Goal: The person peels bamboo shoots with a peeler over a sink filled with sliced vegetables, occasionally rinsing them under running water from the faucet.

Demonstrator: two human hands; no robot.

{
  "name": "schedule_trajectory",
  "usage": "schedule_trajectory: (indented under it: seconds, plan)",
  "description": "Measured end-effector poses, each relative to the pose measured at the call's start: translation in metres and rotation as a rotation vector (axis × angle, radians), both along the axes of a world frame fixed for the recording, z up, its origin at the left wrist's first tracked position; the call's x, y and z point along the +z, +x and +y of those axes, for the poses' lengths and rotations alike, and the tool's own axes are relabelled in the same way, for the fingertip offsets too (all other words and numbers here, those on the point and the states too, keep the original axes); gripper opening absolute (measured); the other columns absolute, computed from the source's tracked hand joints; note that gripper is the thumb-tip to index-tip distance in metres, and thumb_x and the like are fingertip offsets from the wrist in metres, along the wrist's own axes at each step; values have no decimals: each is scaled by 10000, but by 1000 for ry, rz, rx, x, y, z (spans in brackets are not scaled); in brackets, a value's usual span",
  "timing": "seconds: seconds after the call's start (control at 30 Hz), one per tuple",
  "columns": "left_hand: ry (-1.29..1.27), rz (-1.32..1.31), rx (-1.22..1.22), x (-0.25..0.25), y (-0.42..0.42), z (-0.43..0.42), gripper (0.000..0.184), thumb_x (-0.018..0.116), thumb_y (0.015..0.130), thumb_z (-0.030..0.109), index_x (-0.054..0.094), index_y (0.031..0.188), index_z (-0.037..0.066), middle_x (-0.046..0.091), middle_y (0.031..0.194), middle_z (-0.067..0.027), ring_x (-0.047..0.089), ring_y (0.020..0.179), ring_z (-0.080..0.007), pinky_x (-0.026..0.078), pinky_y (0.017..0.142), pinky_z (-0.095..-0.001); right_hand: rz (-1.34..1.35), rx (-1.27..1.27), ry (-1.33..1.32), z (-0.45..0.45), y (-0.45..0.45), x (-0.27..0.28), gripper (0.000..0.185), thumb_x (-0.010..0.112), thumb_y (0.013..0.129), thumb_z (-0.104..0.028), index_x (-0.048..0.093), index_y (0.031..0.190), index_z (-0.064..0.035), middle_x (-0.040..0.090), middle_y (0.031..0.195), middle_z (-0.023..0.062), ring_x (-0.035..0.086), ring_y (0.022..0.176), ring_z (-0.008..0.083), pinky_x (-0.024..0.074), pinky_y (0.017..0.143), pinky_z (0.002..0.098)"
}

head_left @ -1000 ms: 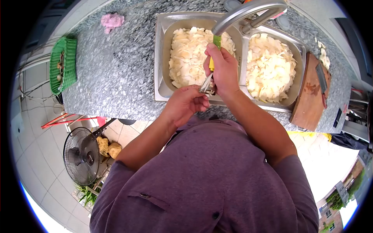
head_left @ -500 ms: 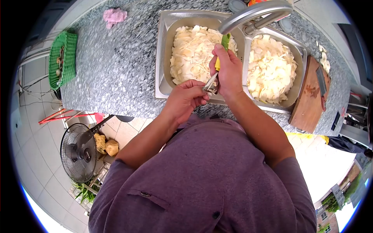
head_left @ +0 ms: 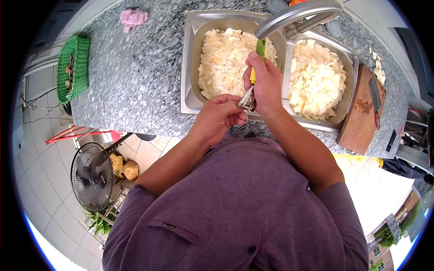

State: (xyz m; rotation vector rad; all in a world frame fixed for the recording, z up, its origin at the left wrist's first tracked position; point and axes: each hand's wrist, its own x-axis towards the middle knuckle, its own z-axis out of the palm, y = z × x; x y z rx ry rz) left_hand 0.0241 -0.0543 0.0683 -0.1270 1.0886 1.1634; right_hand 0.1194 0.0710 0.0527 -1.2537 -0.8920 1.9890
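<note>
A peeler [head_left: 261, 48] with a green and yellow handle and a metal head is held over the front edge of the double sink [head_left: 191, 67]. Round its handle, my right hand [head_left: 266, 83] is closed, the green end sticking out past the thumb. My left hand [head_left: 218, 116] pinches at the metal head, where its fingertips partly hide the blade. Pale thin slices [head_left: 230, 63] fill much of the left basin, just beyond my hands. More slices [head_left: 316, 81] are heaped in the right basin.
A curved faucet [head_left: 298, 18] arches over the sink. To the right, a knife [head_left: 375, 94] lies on a wooden cutting board [head_left: 361, 110]. A green basket [head_left: 74, 70] and a pink cloth [head_left: 133, 18] are on the left counter. Below stands a fan [head_left: 91, 177].
Both hands stay almost in place with the peeler. The left fingers have shifted slightly at the metal head; the view has moved very little.
</note>
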Motion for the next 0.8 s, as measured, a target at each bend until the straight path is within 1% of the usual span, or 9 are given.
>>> schedule_trajectory:
  seconds: [0.1,0.3,0.4,0.5,0.53,0.63,0.67,0.77,0.8]
  plan:
    - [-5,-16,14,-2,2,-3,148,608,907,-6,615,1054,-19,673,864,-110,671,732,-210,545,667,-304,25,-5,9,1,1,-2,332,635,992,-369,594,960,-41,537,571,38,402,392,95,279,357,251]
    - [-97,-105,-14,23,12,-1,180,641,917,21,599,1087,-23,658,880,-102,654,747,-187,536,671,-298,-86,-227,-20,50,1,-11,300,641,987,-360,599,928,-69,521,568,34,396,368,108,289,339,267]
    - [-122,-110,92,21,9,0,208,627,926,25,580,1123,-25,641,894,-93,637,774,-171,531,679,-281,-71,-158,7,49,7,7,326,641,989,-377,597,931,-59,527,572,32,423,403,100,304,374,255]
    - [-125,-151,179,16,6,2,225,612,931,23,563,1146,-23,627,899,-88,619,785,-166,528,686,-266,9,-7,132,22,8,9,353,637,996,-387,596,939,-41,536,579,30,448,455,89,323,435,234]
    - [-117,-168,197,17,7,3,224,608,931,21,560,1145,-21,624,897,-87,614,783,-166,527,688,-264,13,11,140,13,7,11,359,630,1005,-375,597,938,-24,540,583,28,462,499,79,329,488,219]
    - [-77,-213,187,16,5,2,218,603,929,17,552,1139,-13,621,895,-86,612,781,-169,530,690,-264,48,7,121,4,1,10,348,621,1012,-360,596,934,-22,535,580,24,456,501,77,332,493,225]
    - [-61,-226,173,16,4,1,215,603,929,15,549,1136,-10,620,895,-86,614,782,-170,532,690,-266,-6,-19,105,9,-1,8,335,614,1016,-348,593,930,-25,539,590,23,456,507,76,332,496,225]
    - [-72,-192,168,21,1,2,199,600,927,10,551,1119,-4,616,889,-84,613,782,-168,536,691,-266,-127,-125,275,29,-5,-12,326,617,1013,-348,595,930,-34,548,604,24,438,500,70,332,490,226]
    - [-81,-190,172,23,1,3,198,600,927,9,551,1119,-3,615,889,-84,613,782,-169,537,692,-266,-157,-150,267,37,-6,-10,314,622,1010,-349,595,945,-43,557,616,26,432,498,63,333,483,228]
